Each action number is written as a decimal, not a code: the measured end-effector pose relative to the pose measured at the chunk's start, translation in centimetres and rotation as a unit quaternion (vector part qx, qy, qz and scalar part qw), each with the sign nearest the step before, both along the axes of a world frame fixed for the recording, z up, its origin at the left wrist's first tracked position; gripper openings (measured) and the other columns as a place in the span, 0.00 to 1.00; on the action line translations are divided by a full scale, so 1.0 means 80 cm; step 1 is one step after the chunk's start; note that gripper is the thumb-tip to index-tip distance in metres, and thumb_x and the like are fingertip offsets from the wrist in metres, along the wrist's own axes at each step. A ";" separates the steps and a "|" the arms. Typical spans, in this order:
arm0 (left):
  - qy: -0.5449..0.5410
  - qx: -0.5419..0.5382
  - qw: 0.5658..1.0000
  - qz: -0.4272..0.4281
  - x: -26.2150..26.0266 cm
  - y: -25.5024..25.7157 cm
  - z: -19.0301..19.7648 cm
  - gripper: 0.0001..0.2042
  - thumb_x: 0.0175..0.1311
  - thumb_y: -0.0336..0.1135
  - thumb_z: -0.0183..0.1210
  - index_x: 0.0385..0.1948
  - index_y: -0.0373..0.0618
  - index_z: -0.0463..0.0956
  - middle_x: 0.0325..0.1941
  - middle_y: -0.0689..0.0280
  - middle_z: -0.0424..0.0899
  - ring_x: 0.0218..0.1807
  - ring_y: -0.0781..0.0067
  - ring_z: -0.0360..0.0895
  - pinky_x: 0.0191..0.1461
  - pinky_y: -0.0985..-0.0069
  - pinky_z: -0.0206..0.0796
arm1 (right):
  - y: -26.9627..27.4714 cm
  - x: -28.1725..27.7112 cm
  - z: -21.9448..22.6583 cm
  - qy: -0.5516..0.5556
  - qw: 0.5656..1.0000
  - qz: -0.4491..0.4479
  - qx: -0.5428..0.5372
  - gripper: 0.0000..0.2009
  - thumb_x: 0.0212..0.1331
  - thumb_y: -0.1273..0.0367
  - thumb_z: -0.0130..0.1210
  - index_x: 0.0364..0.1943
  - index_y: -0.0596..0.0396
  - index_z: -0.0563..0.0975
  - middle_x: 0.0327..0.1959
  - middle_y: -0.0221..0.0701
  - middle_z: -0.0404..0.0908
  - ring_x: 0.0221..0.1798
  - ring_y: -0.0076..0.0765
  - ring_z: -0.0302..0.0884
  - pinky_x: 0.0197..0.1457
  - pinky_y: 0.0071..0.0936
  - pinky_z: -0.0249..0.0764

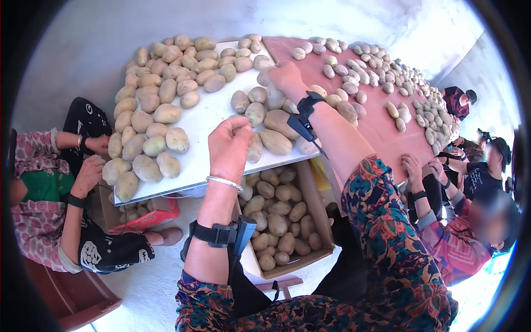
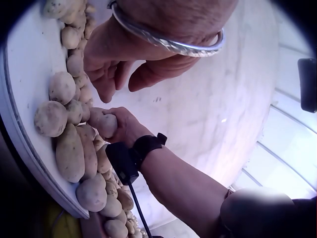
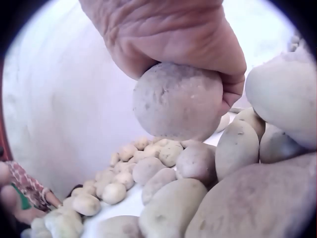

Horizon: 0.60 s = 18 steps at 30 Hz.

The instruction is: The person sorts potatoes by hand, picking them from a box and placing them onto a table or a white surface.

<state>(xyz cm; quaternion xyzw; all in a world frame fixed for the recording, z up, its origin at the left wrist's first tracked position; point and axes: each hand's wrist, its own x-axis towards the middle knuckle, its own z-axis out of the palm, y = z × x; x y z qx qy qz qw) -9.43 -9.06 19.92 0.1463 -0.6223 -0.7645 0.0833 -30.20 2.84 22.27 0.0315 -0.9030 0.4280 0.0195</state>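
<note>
My right hand (image 1: 287, 78) grips a roundish potato (image 3: 178, 101) above the potatoes near the middle of the white board. The thumb and fingers curl round its upper side in the right wrist view. Nearer to me, my left hand (image 1: 228, 145) hovers over the board's front part with loosely bent fingers. Nothing shows between its thumb and fingers in the left wrist view. Beside it lies a group of potatoes, among them a long potato (image 1: 275, 142) and a large one (image 1: 281, 123). A silver bangle (image 1: 224, 182) circles the left wrist.
Many potatoes (image 1: 167, 113) cover the left of the white board (image 1: 207, 133). More potatoes lie on the reddish board (image 1: 376, 130) to the right. A cardboard box (image 1: 318, 260) of potatoes stands below the front edge. People sit at both sides, one person's hand (image 1: 88, 174) at the left edge.
</note>
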 end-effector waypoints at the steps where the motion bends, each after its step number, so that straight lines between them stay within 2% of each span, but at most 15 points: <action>1: -0.001 -0.001 1.000 0.002 0.000 0.000 0.000 0.16 0.61 0.31 0.58 0.48 0.34 0.76 0.44 0.62 0.83 0.43 0.75 0.80 0.46 0.79 0.70 | -0.005 0.002 0.002 0.005 0.997 -0.004 0.081 0.20 0.48 0.65 0.59 0.44 0.65 0.79 0.47 0.50 0.81 0.51 0.50 0.80 0.53 0.38 0.75; 2: 0.004 0.001 1.000 0.003 0.000 0.000 0.001 0.15 0.61 0.31 0.58 0.48 0.34 0.76 0.44 0.62 0.83 0.43 0.75 0.80 0.46 0.80 0.70 | -0.010 0.005 0.005 0.010 0.987 -0.008 0.162 0.22 0.47 0.63 0.59 0.44 0.66 0.80 0.46 0.51 0.81 0.50 0.49 0.81 0.52 0.39 0.76; 6: 0.008 0.008 1.000 0.008 0.003 -0.002 0.005 0.14 0.61 0.31 0.58 0.47 0.34 0.77 0.42 0.62 0.84 0.42 0.76 0.80 0.46 0.80 0.70 | -0.021 0.008 0.014 -0.014 0.977 -0.034 0.211 0.18 0.51 0.66 0.55 0.45 0.62 0.79 0.49 0.51 0.80 0.53 0.51 0.79 0.56 0.39 0.75; 8: 0.009 0.012 1.000 0.007 0.005 -0.003 0.008 0.14 0.62 0.31 0.58 0.47 0.34 0.77 0.42 0.62 0.84 0.42 0.76 0.80 0.46 0.80 0.70 | -0.018 0.008 0.020 -0.024 0.966 0.019 0.257 0.19 0.52 0.64 0.56 0.46 0.62 0.79 0.49 0.51 0.80 0.53 0.50 0.79 0.56 0.39 0.76; 12: 0.007 0.017 1.000 0.012 0.005 -0.004 0.007 0.14 0.62 0.31 0.57 0.47 0.35 0.77 0.43 0.61 0.84 0.42 0.76 0.80 0.46 0.80 0.70 | -0.011 0.010 0.024 -0.021 0.969 0.008 0.247 0.21 0.53 0.60 0.58 0.46 0.63 0.79 0.49 0.51 0.80 0.54 0.52 0.79 0.55 0.40 0.76; 15: 0.014 0.022 1.000 0.010 0.006 -0.005 0.006 0.13 0.62 0.31 0.57 0.46 0.35 0.78 0.43 0.61 0.84 0.42 0.76 0.81 0.46 0.81 0.70 | 0.020 -0.009 0.022 -0.013 0.976 -0.020 0.215 0.21 0.57 0.56 0.57 0.43 0.63 0.80 0.45 0.47 0.83 0.50 0.50 0.81 0.54 0.34 0.77; 16: 0.015 0.024 1.000 0.006 0.007 -0.004 0.006 0.13 0.62 0.31 0.57 0.46 0.35 0.78 0.43 0.61 0.84 0.42 0.76 0.81 0.46 0.81 0.70 | 0.032 -0.002 0.030 -0.060 0.996 -0.060 0.011 0.23 0.59 0.55 0.56 0.47 0.62 0.78 0.48 0.45 0.81 0.50 0.49 0.80 0.55 0.35 0.76; 17: 0.015 0.020 1.000 0.008 0.007 -0.004 0.006 0.13 0.63 0.31 0.57 0.46 0.35 0.78 0.43 0.61 0.84 0.42 0.76 0.81 0.46 0.81 0.70 | 0.044 0.005 0.039 -0.103 0.971 -0.097 -0.194 0.24 0.61 0.54 0.54 0.50 0.61 0.76 0.51 0.43 0.80 0.51 0.48 0.79 0.56 0.36 0.75; 18: 0.014 0.016 1.000 0.009 0.007 -0.004 0.006 0.12 0.63 0.31 0.56 0.45 0.35 0.77 0.44 0.61 0.83 0.43 0.76 0.81 0.46 0.81 0.70 | 0.060 0.002 0.042 -0.100 0.971 -0.102 -0.192 0.24 0.61 0.54 0.54 0.50 0.61 0.76 0.51 0.43 0.80 0.51 0.48 0.79 0.56 0.36 0.75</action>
